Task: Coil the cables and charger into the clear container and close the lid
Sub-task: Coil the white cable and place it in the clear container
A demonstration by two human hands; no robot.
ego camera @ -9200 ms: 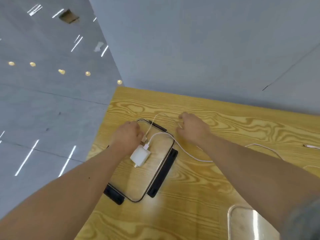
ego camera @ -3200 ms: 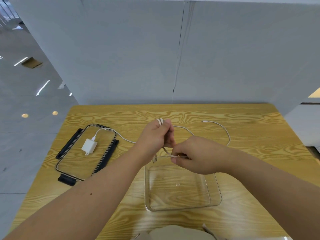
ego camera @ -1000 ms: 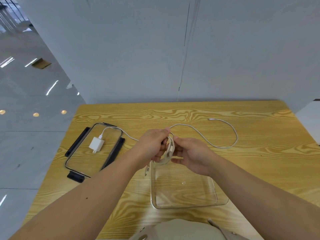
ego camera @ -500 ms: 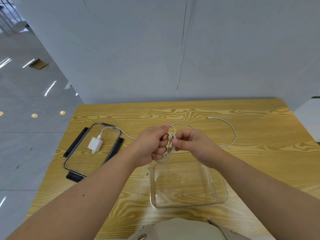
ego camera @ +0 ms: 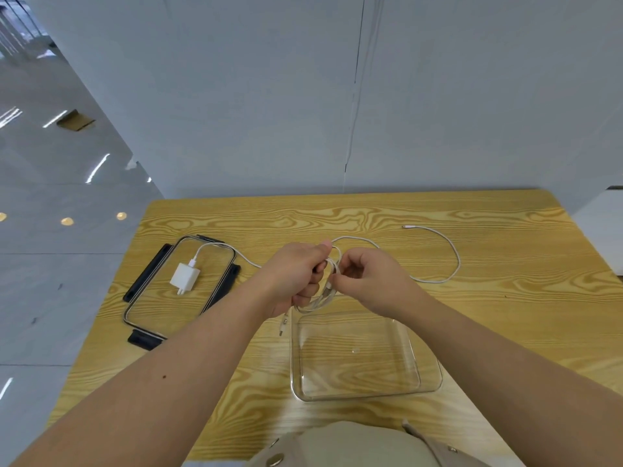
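while hands coil cable, charger sits on lid.

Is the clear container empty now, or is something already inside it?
Empty. Only wood grain shows through the clear container; the coiled cable is held just above its far rim.

The left hand hides part of the coiled cable; the surface is cut off along its near edge.
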